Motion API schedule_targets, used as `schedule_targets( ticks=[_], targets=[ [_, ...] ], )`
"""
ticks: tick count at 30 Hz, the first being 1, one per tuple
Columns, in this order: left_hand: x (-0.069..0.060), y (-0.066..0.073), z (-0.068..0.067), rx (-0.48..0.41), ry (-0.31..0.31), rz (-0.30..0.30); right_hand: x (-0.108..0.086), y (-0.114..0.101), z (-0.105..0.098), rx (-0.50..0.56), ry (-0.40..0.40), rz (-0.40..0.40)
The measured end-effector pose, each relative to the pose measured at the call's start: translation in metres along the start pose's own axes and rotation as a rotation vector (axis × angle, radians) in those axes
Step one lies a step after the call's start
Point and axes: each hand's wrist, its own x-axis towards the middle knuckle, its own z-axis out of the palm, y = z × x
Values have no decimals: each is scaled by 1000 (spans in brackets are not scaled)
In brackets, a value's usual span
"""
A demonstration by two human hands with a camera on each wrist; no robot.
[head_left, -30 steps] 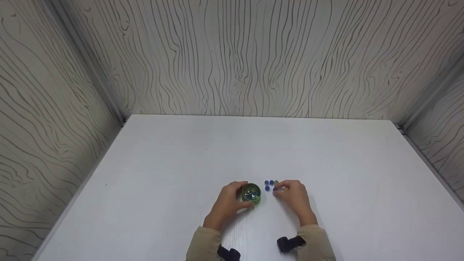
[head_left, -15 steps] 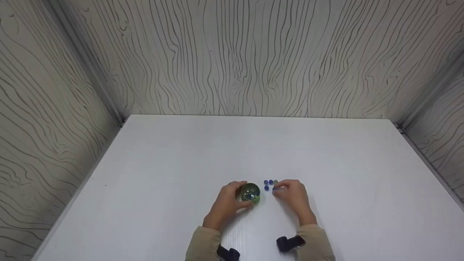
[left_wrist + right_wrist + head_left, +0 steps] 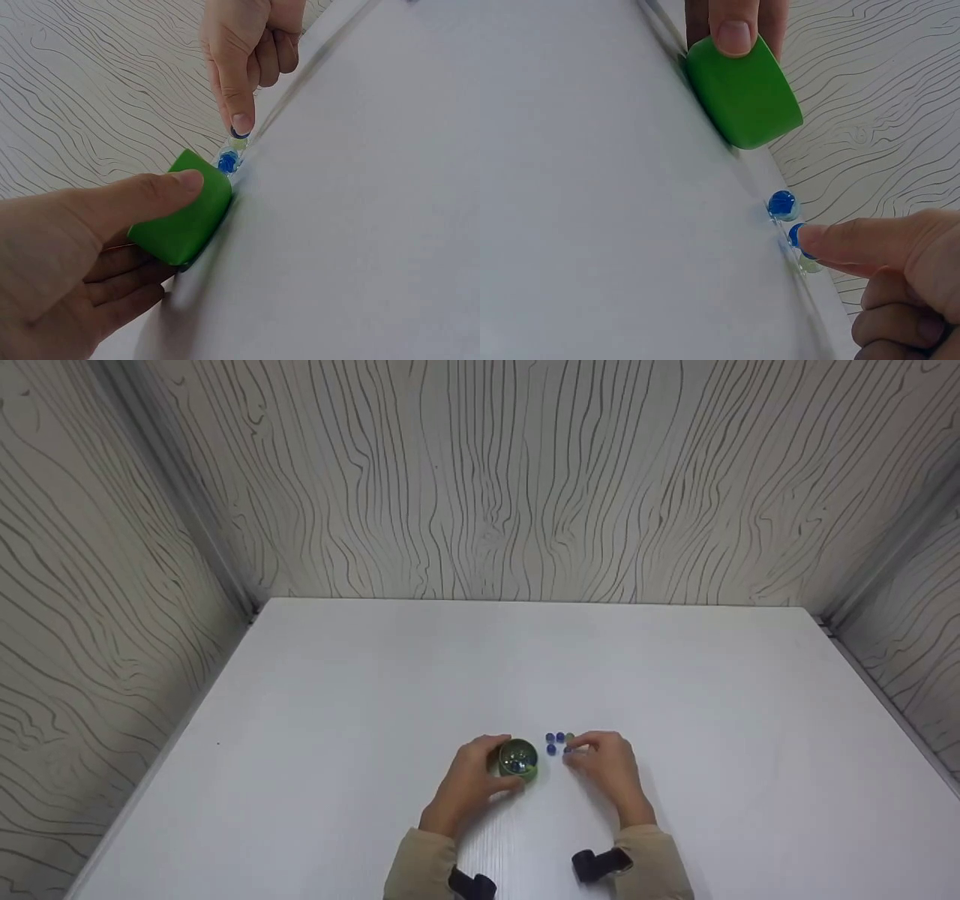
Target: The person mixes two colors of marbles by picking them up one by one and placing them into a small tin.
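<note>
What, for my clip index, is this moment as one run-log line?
left hand: holds green cup, marbles inside | right hand: pinches blue marble | other marbles: on white table

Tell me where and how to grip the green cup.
Likely best to hold the green cup by its round outer wall, across opposite sides, coming from the left: it stands upright, mouth up, and loose marbles lie to its right.

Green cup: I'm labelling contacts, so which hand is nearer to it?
Left. The left hand holds the green cup around its side; the right hand is apart from it, pinching a blue marble to the cup's right.
</note>
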Motion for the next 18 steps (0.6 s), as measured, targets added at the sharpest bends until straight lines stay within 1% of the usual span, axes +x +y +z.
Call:
schedule_targets(
  ticks=[7, 18],
  targets=[
    [0, -1, 0, 15, 1, 28, 0, -1, -2, -12, 11, 13],
    [0, -1, 0, 12, -2, 10, -1, -3, -3, -1, 19, 9]
  ],
)
